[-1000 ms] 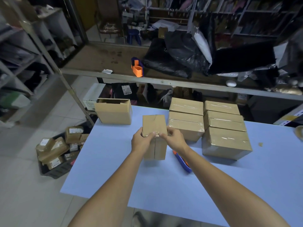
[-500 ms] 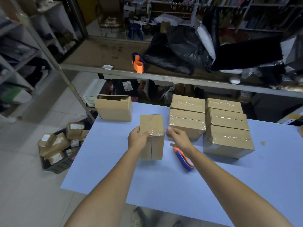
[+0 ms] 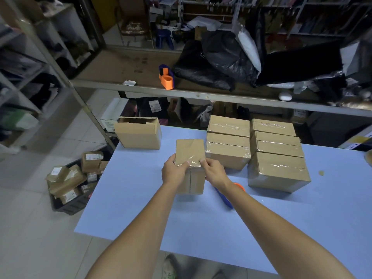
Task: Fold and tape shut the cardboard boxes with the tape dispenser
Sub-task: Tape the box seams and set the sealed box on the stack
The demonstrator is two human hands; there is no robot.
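Whereas half a second ago only the left hand (image 3: 173, 172) gripped the upright box (image 3: 190, 153) on the surface (image 3: 130, 208), the right hand (image 3: 215, 172) now pinches its taped top edge too. The tape dispenser (image 3: 226, 199) lies beneath that wrist, taped boxes (image 3: 277, 166) crowd just right, and open room runs toward the near edge.

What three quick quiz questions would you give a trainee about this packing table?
1. True or false: the left hand and the right hand both hold the small box.
2. Where does the tape dispenser on the table lie? A, near the right hand; B, inside a box; C, on the stacked boxes.
3. Fill in: the far-left box has its top ____.
Key: 1 true; 2 A; 3 open.
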